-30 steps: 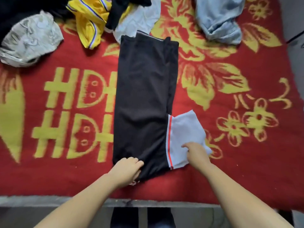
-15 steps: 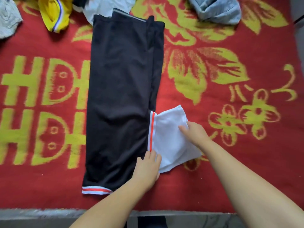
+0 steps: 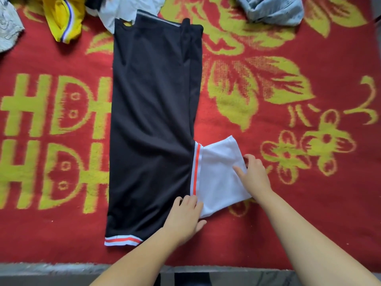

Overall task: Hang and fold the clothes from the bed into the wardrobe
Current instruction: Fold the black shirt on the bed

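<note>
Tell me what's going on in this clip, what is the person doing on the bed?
A person is folding a black garment laid out flat on a red and yellow bedspread. The left hand rests flat near the garment's lower edge, beside the red stripe, while the right hand pinches the outer edge of the white sleeve sticking out to the side. The sleeve is not yet folded in. Other clothes wait at the far edge: a yellow garment and a light blue one.

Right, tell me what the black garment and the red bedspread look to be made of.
Black garment: seemingly a smooth, thin synthetic knit, judging by its faint sheen and soft creases, with a white sleeve trimmed in orange. Red bedspread: looks like fuzzy, matte towelling or woven pile with a yellow pattern; the exact fibre is unclear.
</note>
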Tool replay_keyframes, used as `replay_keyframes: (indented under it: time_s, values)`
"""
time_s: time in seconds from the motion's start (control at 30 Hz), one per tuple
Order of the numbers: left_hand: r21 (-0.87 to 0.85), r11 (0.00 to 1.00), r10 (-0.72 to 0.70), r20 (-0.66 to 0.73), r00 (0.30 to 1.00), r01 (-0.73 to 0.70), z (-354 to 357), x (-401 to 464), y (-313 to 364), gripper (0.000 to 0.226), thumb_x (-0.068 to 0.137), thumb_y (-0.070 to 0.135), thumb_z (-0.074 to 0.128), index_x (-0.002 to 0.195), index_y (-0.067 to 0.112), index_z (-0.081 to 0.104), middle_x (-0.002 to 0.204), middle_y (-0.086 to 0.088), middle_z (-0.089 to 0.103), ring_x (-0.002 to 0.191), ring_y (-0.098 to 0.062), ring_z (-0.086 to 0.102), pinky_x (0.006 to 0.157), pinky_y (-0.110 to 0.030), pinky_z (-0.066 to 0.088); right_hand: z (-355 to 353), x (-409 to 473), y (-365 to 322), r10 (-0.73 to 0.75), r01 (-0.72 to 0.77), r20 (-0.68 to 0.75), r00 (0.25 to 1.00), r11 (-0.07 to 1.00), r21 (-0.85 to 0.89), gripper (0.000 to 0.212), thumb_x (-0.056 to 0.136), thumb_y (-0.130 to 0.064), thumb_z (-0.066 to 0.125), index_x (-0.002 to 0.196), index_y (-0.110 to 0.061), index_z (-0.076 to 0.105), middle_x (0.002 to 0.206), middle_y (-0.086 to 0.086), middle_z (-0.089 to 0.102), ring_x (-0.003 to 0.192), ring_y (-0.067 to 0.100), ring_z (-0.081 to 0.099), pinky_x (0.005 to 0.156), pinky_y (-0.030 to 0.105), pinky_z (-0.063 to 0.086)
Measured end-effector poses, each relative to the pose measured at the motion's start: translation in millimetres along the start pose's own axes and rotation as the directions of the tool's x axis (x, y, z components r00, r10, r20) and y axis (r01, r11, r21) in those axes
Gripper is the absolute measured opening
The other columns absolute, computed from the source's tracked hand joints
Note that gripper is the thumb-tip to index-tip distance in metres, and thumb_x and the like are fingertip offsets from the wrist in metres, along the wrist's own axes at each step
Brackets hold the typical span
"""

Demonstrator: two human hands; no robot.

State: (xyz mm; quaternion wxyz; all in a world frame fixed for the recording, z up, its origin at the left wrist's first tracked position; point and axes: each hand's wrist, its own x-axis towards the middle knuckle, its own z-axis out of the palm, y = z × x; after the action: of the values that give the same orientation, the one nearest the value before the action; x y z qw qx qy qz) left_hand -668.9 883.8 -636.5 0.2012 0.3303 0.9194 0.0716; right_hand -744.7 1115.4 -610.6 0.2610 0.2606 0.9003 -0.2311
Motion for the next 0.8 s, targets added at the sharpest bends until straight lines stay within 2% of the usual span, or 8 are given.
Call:
replay_keyframes:
  time_s: [0.17,0.3,0.4,0.47,0.5,0.57,0.67,0.8]
  values:
    - [-0.124,0.988,-0.094,-0.015,0.995,0.091,-15,-2,-14,0.05,0.08,0.037,0.04,0.124,0.016,0.05,0.122,-0.011,0.056,0.108,-0.027,0.055,0.086,-0.039,0.043,-2,-6,0,0.055,-0.079,0.139,0.989,0.982,0.172,0.021,0.092,-0.032,0.055,0.1,-0.014,0.047,0.098,0.005,0.061,0.096,0.031,0.058,0.069,0.033,0.036]
    - [-0.412,0.839,-0.29,0.215,0.932,0.356,-38,11,-35,0.056,0.099,0.039,0.037,0.151,0.024,0.024,0.158,-0.001,0.02,0.145,-0.015,0.019,0.116,-0.044,0.021,-22,-27,-48,-0.153,0.113,0.065,0.986,0.903,0.415,0.019,0.087,-0.032,0.055,0.09,-0.013,0.057,0.084,-0.001,0.064,0.079,0.016,0.058,0.062,0.029,0.041]
    - [-0.837,0.229,-0.379,0.394,0.837,0.498,-66,18,-59,0.042,0.102,0.038,0.034,0.139,0.023,0.048,0.142,0.0,0.05,0.131,-0.011,0.044,0.109,-0.03,0.032,-9,-54,-111,-0.355,0.266,0.118,0.928,0.848,0.459,0.007,0.092,-0.018,0.057,0.094,-0.013,0.059,0.086,0.001,0.064,0.077,0.009,0.054,0.069,0.025,0.042]
    - [-0.849,-0.282,-0.385,0.527,0.757,0.448,-88,11,-85,0.043,0.103,0.042,0.028,0.116,0.023,0.065,0.108,0.003,0.072,0.106,-0.011,0.063,0.092,-0.032,0.046,22,-74,-150,-0.412,0.293,0.243,0.878,0.865,0.408,0.016,0.094,-0.023,0.056,0.108,-0.016,0.058,0.094,0.0,0.064,0.087,0.011,0.057,0.07,0.019,0.041]
    - [-0.841,-0.363,-0.434,0.533,0.726,0.401,-93,3,-102,0.044,0.103,0.041,0.027,0.108,0.022,0.066,0.098,0.005,0.074,0.097,-0.011,0.066,0.086,-0.032,0.049,38,-82,-166,-0.411,0.286,0.321,0.853,0.883,0.372,0.027,0.095,-0.029,0.055,0.119,-0.017,0.056,0.099,0.001,0.065,0.092,0.014,0.058,0.074,0.02,0.04]
    - [-0.876,-0.258,-0.559,0.479,0.677,0.407,-93,-12,-135,0.038,0.103,0.037,0.031,0.123,0.019,0.058,0.119,0.001,0.067,0.111,-0.014,0.061,0.096,-0.036,0.046,67,-91,-183,-0.361,0.287,0.404,0.84,0.929,0.234,0.041,0.097,-0.037,0.051,0.132,-0.017,0.051,0.107,0.006,0.067,0.101,0.021,0.06,0.085,0.028,0.043]
    - [-0.77,0.371,-0.649,0.186,0.738,0.52,-78,-31,-164,0.052,0.1,0.025,0.042,0.148,0.011,0.029,0.153,-0.006,0.03,0.142,-0.02,0.028,0.116,-0.033,0.021,80,-89,-182,-0.335,0.329,0.18,0.925,0.942,0.063,0.032,0.098,-0.028,0.044,0.121,-0.011,0.06,0.112,0.009,0.066,0.106,0.025,0.06,0.093,0.037,0.045]
    - [-0.309,0.921,-0.266,-0.055,0.962,0.237,-68,-22,-147,0.064,0.086,0.04,0.037,0.143,0.011,0.04,0.149,-0.014,0.039,0.137,-0.03,0.038,0.103,-0.052,0.041,87,-66,-153,-0.621,0.538,-0.169,0.766,0.762,-0.36,0.049,0.081,-0.025,0.04,0.122,-0.004,0.058,0.127,0.015,0.06,0.12,0.031,0.056,0.096,0.048,0.05]
